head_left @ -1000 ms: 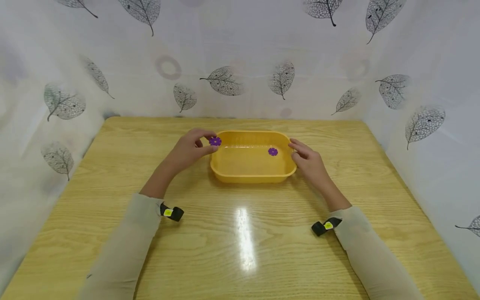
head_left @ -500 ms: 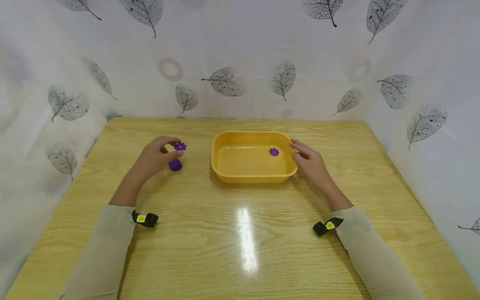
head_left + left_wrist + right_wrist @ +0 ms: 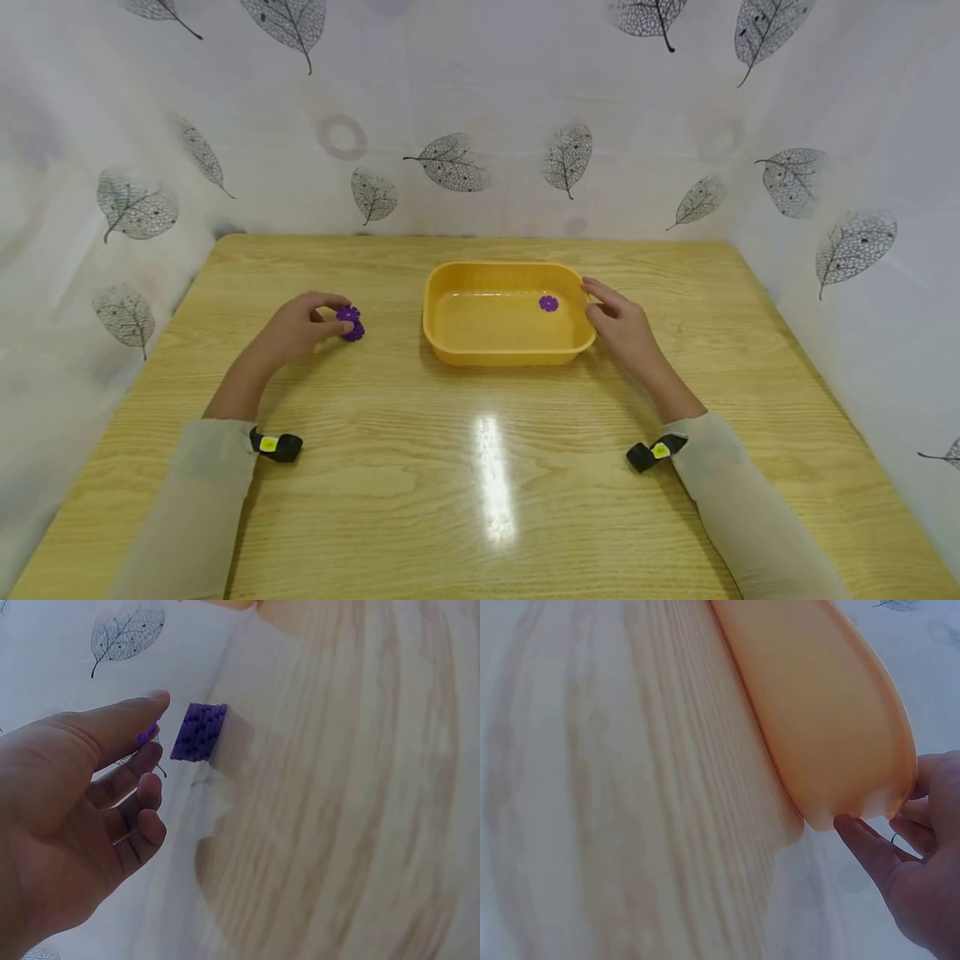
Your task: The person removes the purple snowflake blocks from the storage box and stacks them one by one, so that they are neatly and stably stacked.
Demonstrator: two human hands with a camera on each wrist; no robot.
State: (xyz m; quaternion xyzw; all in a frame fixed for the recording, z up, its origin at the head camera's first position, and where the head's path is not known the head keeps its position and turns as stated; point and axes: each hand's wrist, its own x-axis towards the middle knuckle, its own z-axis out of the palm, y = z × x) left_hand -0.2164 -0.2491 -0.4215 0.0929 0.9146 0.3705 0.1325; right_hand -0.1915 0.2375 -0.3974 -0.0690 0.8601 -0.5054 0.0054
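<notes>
My left hand [image 3: 300, 327] pinches a purple flower-shaped plastic piece [image 3: 348, 315] between thumb and fingers. Right beside it is a short stack of the same purple pieces [image 3: 199, 733], a small gap from my fingertips in the left wrist view. The held piece overlaps the stack in the head view and is mostly behind my fingers in the left wrist view. My right hand [image 3: 618, 323] holds the right end of a yellow plastic basin [image 3: 510, 359], fingers at its rim and thumb [image 3: 859, 836] against its outer wall. One purple flower piece [image 3: 549, 304] lies inside the basin.
The basin and stack stand on a light wooden table [image 3: 405, 467]. A white curtain [image 3: 495, 83] with dark leaf prints surrounds its back and sides. Each wrist wears a black strap with a small camera.
My left hand has moved from the basin's left rim leftward and down to the stack, still pinching a purple piece. My right hand stays at the basin.
</notes>
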